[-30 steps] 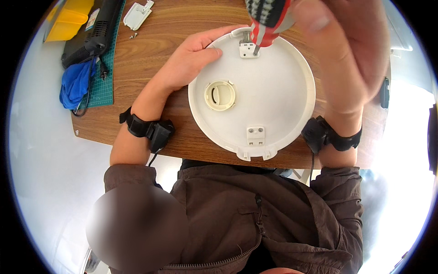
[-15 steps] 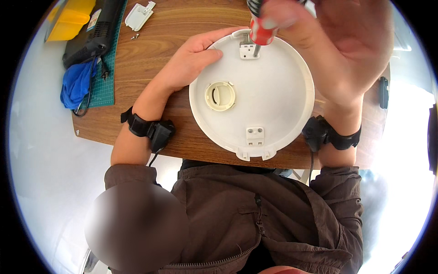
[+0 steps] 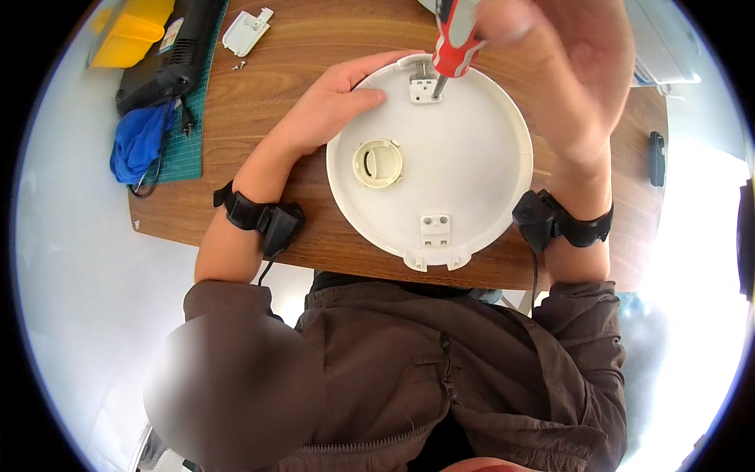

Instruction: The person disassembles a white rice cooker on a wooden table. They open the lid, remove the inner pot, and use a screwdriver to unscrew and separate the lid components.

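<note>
Head view: the white round lid [image 3: 460, 169] lies hollow side up on the wooden surface [image 3: 314, 240], probably so that its inner fittings can be reached. At its far left rim, the left hand [image 3: 330, 108] pinches the edge, thumb inside and the other fingers along the outside, likely to stop the lid turning. Above its far edge, the right hand [image 3: 562, 82] has thumb and fingers closed round a red-and-grey screwdriver [image 3: 458, 49], though some fingers are hidden; the tool stands steeply, apparently to line up with a corner of the small white bracket [image 3: 421, 96]. Loose screws [image 3: 239, 66] lie beyond the lid's far left side.
</note>
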`<state>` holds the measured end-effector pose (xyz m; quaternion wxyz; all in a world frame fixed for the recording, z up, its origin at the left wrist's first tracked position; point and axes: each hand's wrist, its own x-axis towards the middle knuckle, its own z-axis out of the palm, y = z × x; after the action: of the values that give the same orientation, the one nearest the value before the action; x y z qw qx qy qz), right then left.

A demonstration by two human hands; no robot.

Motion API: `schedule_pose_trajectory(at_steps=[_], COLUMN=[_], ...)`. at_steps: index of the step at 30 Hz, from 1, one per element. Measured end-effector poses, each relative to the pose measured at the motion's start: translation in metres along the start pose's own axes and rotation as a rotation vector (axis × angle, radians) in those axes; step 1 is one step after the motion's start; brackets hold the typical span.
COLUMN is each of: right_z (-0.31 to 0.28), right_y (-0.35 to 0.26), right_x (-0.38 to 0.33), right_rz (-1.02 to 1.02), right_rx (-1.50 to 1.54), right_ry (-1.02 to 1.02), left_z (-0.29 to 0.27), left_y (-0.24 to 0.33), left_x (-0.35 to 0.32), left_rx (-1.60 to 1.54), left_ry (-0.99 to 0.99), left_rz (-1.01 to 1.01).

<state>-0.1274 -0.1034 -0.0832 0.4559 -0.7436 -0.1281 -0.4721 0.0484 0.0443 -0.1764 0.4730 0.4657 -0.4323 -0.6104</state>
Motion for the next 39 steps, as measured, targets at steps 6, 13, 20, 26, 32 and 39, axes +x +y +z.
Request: schedule_pose_trajectory(at_steps=[6, 13, 20, 26, 32, 39], right_z=[0.011, 0.003, 0.003, -0.022, -0.011, -0.01], right_y=[-0.015, -0.021, -0.034, -0.045, -0.059, -0.049], right_x=[0.001, 0.005, 0.007, 0.006, 0.001, -0.01], right_rz=[0.115, 0.207, 0.118, 0.034, 0.264, 0.288], right_rx=[-0.167, -0.201, -0.168, -0.264, -0.11, -0.28], right_ry=[0.078, -0.012, 0.051, -0.154, -0.033, 0.014], left_z=[-0.006, -0.016, -0.008, 0.026, 0.032, 0.027], left_y=[0.003, 0.004, 0.028, 0.058, 0.06, 0.056], left_x=[0.002, -0.003, -0.013, -0.009, -0.003, 0.023], left_rx=[0.014, 0.317, 0.79, 1.015, 1.197, 1.08], left_ry=[0.012, 0.058, 0.231, 0.239, 0.083, -0.053], left_rz=[-0.001, 0.015, 0.092, 0.187, 0.025, 0.164])
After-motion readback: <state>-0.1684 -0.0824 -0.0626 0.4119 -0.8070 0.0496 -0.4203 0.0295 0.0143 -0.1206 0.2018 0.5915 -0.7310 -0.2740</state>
